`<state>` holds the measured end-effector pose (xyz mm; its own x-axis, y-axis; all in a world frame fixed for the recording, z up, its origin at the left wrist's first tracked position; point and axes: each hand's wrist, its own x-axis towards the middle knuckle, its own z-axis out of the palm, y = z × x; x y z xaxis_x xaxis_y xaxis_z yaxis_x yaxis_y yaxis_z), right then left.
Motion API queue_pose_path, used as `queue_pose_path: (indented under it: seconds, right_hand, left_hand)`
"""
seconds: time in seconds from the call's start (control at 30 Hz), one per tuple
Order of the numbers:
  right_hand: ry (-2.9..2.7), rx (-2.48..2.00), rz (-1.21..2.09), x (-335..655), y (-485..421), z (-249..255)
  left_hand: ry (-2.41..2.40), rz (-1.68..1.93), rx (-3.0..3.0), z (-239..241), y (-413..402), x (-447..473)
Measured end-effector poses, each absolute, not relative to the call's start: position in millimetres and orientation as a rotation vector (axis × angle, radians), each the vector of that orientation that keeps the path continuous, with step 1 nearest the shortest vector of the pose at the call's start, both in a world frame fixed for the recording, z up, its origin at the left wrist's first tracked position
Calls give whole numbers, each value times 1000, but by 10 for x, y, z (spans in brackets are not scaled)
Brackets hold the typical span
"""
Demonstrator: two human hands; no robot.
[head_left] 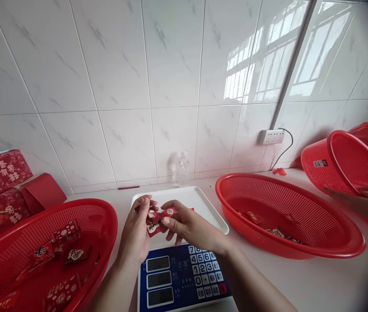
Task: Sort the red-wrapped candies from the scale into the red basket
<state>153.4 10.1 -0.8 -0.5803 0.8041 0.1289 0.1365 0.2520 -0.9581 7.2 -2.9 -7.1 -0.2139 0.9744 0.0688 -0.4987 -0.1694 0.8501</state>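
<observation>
Over the scale's white tray (pixel 203 210), my left hand (pixel 137 229) is curled around several small red printed packets (pixel 153 226). From the right, my right hand (pixel 182 223) pinches red packets of the same kind between thumb and fingers, close against the left. The digital weighing scale's blue panel (pixel 182 277) lies below both hands, its displays dark with faint digits. To the left, a red plastic basket (pixel 105 216) has loose red packets (pixel 77 255) in it. Another red basket (pixel 327 247) on the right contains a few packets (pixel 276 233).
At far right, a co-worker's hand (pixel 349 203) is at a tilted red basket (pixel 315 167). Red gift boxes (pixel 4 173) are stacked at the left. Against the tiled wall stand a clear bottle (pixel 184 169) and, higher at right, a power strip (pixel 272 137) with a black cable.
</observation>
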Motion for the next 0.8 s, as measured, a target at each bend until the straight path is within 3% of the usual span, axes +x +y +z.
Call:
queue_pose_path:
  seconds: [0.1, 0.5, 0.8]
  right_hand:
    - [-1740, -762, 1474, 1414, 84, -74]
    - [-1629, -746, 1327, 1486, 173, -95]
    - [-1648, -1000, 852, 1752, 357, -48]
  left_hand:
    - [861, 1688, 846, -97, -45, 113]
    - [1144, 1477, 1327, -189, 10, -9]
    - [1309, 1588, 1453, -181, 84, -140]
